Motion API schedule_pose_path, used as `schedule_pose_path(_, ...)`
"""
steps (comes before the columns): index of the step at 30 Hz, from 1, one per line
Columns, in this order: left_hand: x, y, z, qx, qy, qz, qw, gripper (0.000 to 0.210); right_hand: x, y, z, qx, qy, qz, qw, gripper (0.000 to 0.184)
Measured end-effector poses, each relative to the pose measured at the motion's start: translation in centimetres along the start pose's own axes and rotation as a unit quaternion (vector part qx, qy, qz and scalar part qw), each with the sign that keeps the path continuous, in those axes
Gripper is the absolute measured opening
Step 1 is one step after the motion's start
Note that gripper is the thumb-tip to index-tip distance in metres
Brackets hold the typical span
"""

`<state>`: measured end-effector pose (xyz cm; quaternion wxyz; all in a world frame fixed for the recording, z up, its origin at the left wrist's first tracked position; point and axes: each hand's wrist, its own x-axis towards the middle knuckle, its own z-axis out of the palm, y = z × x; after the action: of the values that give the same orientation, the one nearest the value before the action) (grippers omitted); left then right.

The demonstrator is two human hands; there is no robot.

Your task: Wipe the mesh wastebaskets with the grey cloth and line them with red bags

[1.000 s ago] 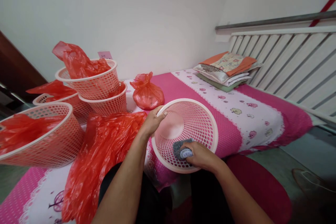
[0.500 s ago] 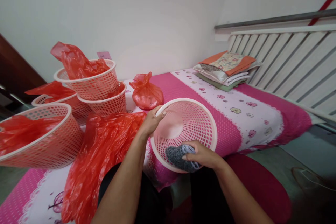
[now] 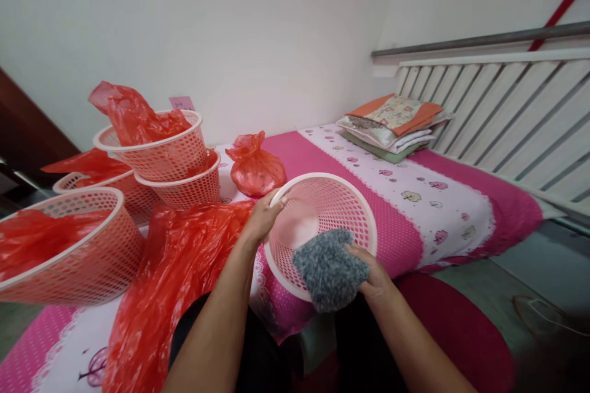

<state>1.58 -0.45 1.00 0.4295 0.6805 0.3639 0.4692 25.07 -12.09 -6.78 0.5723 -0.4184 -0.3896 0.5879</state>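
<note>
A pink perforated plastic basket lies tilted in front of me, its mouth facing me and nothing visible inside. My left hand grips its rim at the upper left, thumb over the edge. In my right hand is a fuzzy grey cloth, held in front of the basket's lower rim and hiding part of it. Its broad face is turned toward me, and some of my right fingers are hidden behind it. Left of the basket, a heap of red plastic bags spreads over the bed edge.
Several pink baskets with red bags stand at the left, one stacked on another. A knotted red bag sits by the wall. Folded bedding lies near the white slatted headboard. A dark red round stool is at lower right.
My right hand has turned the grey cloth from a folded, narrow bundle to a wider face toward me. My left hand keeps its grip on the basket rim.
</note>
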Motion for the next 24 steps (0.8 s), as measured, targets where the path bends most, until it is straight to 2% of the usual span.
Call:
schedule_pose_path(3, 0.0, 0.0, 0.0, -0.003, -0.014, 0.014, 1.000, 0.060, 0.9, 0.2, -0.2, 0.162, 0.053, 0.048, 0.984, 0.044)
schedule_pose_path(7, 0.1, -0.2, 0.0, 0.010, -0.012, 0.010, 1.000, 0.070, 1.7, 0.6, 0.1, 0.262, 0.062, 0.040, 0.962, 0.043)
schedule_pose_path(12, 0.1, -0.2, 0.0, 0.005, -0.013, 0.005, 1.000, 0.070, 2.3, 1.0, 0.4, 0.271, 0.084, 0.031, 0.958, 0.049)
schedule_pose_path(17, -0.1, 0.0, 0.1, -0.001, -0.018, -0.006, 1.000, 0.067, 3.2, 1.3, 1.2, 0.258, 0.136, -0.002, 0.957, 0.043)
schedule_pose_path(21, -0.2, 0.4, 0.3, -0.032, -0.028, -0.013, 0.999, 0.067, 3.6, 0.7, 3.6, 0.252, 0.151, -0.036, 0.955, 0.042)
schedule_pose_path(24, -0.2, 0.6, 0.4, -0.044, -0.030, -0.014, 0.998, 0.067, 3.6, 0.1, 6.1, 0.243, 0.137, -0.052, 0.959, 0.042)
